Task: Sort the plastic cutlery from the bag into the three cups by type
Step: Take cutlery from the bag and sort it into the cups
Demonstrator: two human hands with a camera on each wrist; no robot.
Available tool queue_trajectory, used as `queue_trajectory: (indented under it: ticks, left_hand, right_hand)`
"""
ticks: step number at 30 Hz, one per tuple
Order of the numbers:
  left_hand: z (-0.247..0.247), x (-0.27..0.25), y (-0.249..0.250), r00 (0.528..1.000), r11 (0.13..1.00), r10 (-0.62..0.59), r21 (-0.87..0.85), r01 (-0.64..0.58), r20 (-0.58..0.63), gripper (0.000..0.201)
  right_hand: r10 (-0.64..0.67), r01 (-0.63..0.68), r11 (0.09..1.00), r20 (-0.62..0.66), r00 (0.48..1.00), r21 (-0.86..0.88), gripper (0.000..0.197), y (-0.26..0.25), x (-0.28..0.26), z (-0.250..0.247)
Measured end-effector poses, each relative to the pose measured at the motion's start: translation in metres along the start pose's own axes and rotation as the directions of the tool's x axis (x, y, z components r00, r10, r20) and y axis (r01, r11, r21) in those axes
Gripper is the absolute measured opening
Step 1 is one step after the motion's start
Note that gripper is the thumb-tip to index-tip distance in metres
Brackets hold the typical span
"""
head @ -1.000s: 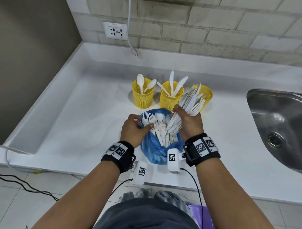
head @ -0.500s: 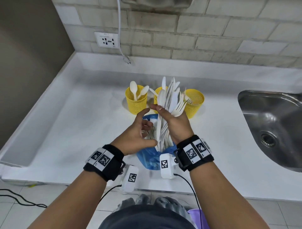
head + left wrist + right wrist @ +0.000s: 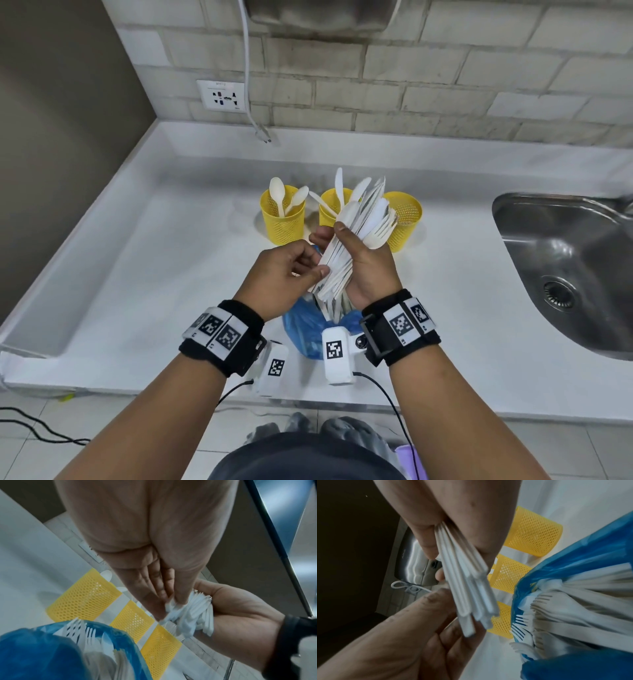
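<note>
My right hand [image 3: 337, 236] grips a thick bundle of white plastic cutlery [image 3: 356, 233], held upright above the blue bag [image 3: 305, 329]. Fork heads and knife blades fan out at its top. My left hand [image 3: 313, 265] pinches the handle ends of the bundle [image 3: 467, 588] between thumb and fingers [image 3: 163, 592]. More forks [image 3: 556, 615] lie in the open bag [image 3: 51, 649]. Behind stand three yellow mesh cups: the left cup [image 3: 282, 219] holds two spoons, the middle cup [image 3: 330, 209] holds knives, and the inside of the right cup [image 3: 406, 222] is hidden by the bundle.
A steel sink [image 3: 565, 274] is set into the white counter [image 3: 154, 274] at the right. On the tiled back wall are a socket [image 3: 222, 99] and a hanging white cable [image 3: 255, 120]. A raised ledge bounds the counter's left side.
My right hand has lifted the bundle out of the bag and turned it more upright. My left hand has let go of the bag's rim and risen to the bundle's handles.
</note>
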State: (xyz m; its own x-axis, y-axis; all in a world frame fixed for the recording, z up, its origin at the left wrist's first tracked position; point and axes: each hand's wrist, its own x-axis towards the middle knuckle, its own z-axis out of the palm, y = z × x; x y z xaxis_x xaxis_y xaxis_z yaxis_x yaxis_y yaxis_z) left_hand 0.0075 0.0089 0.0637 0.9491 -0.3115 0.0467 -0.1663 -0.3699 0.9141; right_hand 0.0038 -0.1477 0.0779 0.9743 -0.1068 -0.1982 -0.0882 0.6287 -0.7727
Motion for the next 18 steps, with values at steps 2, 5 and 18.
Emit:
queue_trajectory:
  ticks: [2,5,18]
  left_hand:
    - [-0.002,-0.001,0.004,0.999,1.0,-0.019,0.023,0.018,0.041,0.012]
    - [-0.005,-0.001,0.008,0.988,0.996,-0.085,0.003,0.085,0.126,0.018]
    - [0.008,0.005,0.028,0.953,0.929,-0.068,-0.33,0.169,0.297,0.062]
  right_hand:
    - [0.014,-0.014,1.0,-0.022,1.0,0.004,0.004,-0.002,0.001,0.0]
    - [0.002,-0.004,1.0,-0.062,0.998,-0.029,0.006,-0.001,0.002,0.001]
    - [-0.138,0.239,0.821,0.226,0.964,-0.518,0.025,0.005,-0.006,0.009]
